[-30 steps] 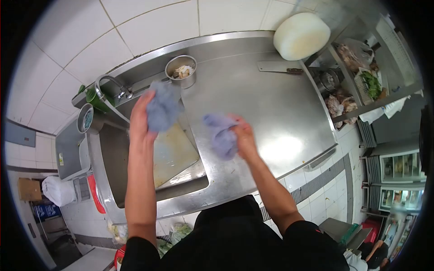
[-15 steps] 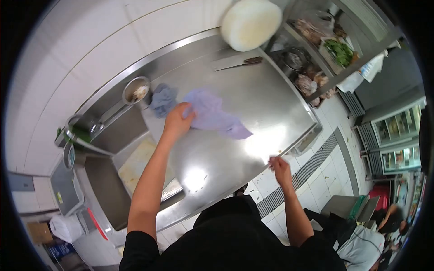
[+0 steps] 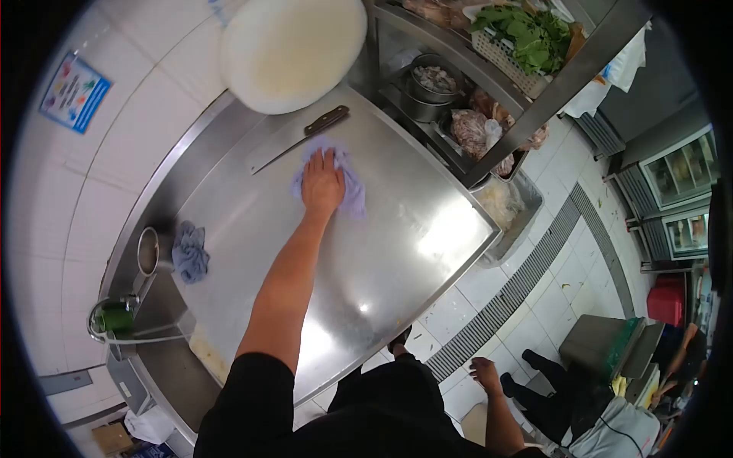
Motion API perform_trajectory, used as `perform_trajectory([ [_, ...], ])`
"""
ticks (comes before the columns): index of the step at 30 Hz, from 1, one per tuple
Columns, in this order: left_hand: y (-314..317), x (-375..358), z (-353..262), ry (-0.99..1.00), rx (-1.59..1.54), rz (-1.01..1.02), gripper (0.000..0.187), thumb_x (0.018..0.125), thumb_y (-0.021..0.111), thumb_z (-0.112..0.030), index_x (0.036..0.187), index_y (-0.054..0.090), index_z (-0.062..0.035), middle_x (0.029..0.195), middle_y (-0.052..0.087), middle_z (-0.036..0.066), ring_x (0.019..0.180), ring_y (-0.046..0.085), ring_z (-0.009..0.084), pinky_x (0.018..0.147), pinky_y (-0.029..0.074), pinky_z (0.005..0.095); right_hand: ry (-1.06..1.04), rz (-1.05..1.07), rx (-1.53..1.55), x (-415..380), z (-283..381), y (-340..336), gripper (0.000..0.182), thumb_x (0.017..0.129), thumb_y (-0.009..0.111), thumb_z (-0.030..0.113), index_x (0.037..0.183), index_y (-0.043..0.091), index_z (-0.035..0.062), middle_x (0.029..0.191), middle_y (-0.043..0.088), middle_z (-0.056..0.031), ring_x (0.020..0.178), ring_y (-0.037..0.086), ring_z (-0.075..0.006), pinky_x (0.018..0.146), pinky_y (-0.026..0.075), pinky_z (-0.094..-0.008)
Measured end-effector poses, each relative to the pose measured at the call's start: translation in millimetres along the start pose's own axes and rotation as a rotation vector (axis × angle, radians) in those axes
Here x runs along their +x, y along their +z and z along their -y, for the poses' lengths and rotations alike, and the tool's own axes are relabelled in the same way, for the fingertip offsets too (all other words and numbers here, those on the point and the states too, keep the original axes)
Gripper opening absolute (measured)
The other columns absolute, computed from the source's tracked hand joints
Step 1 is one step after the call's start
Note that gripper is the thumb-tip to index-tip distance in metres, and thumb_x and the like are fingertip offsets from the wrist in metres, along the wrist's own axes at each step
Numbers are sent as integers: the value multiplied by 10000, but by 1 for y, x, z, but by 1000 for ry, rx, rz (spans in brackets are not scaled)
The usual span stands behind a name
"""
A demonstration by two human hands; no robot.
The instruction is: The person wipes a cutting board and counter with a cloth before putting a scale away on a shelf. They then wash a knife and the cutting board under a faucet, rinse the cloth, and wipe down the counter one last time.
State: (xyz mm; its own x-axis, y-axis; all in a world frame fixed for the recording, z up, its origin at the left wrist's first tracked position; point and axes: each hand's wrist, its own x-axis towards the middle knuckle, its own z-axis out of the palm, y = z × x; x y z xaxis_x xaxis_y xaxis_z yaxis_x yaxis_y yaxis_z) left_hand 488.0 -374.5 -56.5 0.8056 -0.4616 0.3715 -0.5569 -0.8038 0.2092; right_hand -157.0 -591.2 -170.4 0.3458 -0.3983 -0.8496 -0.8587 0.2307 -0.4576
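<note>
My left hand (image 3: 322,187) lies flat with fingers spread on a lilac cloth (image 3: 352,197), pressing it against the steel worktop (image 3: 389,237). The cloth sticks out around the fingers and to the right of the palm. Just beyond it is a knife (image 3: 305,137) with a brown handle and a long blade. My right hand (image 3: 485,375) hangs low beyond the front edge of the worktop, holding nothing, its fingers loosely bent and apart. A crumpled blue-grey cloth (image 3: 190,252) rests at the left, near the sink.
A large round white board (image 3: 294,53) leans on the tiled wall. At left are a metal cup (image 3: 148,251) and a sink (image 3: 172,374). On the right, a rack (image 3: 504,133) bears leafy greens (image 3: 527,42) and bagged meat (image 3: 473,131). A person (image 3: 615,424) is at lower right.
My left hand has carried the lilac cloth from near the sink to the knife's side and now presses it flat. My right hand has dropped lower. The view has shifted.
</note>
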Motion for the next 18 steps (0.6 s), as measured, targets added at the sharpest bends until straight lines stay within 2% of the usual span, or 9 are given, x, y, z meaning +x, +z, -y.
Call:
perform_trajectory([
  [3,35,67,-11,-80,-47,-41,462,871,570,-182,1300,534,-14,1355,516,231,1255,489,368,1080,364,458,38,-88,153,-1,27,-34,305,960,555,225,1166,605,4,889,671,-90,671,647,-165,546,496,-266],
  [5,52,93,-16,-6,-2,-49,460,884,561,-198,1309,535,-22,1322,547,224,1225,518,360,1073,377,442,74,-133,254,2,31,-47,323,961,557,230,1183,593,-1,895,671,-98,673,645,-167,554,498,-266],
  [10,86,143,-10,137,42,-8,483,917,542,-276,1348,531,-57,1355,539,218,1261,507,346,1089,371,442,182,-85,216,8,6,-50,329,962,560,250,1177,596,4,892,672,-101,680,648,-176,562,505,-279],
  [12,82,153,-14,94,67,31,512,936,533,-354,1371,531,-85,1388,529,206,1294,493,337,1111,352,444,239,-71,231,4,-8,-51,307,957,572,249,1149,604,12,886,672,-96,683,649,-180,565,507,-283],
  [16,90,164,-6,105,85,-1,516,943,537,-395,1360,553,-93,1364,562,171,1288,498,341,1102,355,451,292,-84,277,-10,-33,-58,294,944,592,259,1118,613,22,885,675,-92,695,652,-181,572,509,-289],
  [18,91,153,-21,119,111,7,511,942,540,-392,1355,558,-92,1355,568,174,1287,499,342,1096,360,451,290,-83,306,-13,-41,-60,301,942,592,263,1122,614,23,893,678,-94,702,654,-182,577,510,-292],
])
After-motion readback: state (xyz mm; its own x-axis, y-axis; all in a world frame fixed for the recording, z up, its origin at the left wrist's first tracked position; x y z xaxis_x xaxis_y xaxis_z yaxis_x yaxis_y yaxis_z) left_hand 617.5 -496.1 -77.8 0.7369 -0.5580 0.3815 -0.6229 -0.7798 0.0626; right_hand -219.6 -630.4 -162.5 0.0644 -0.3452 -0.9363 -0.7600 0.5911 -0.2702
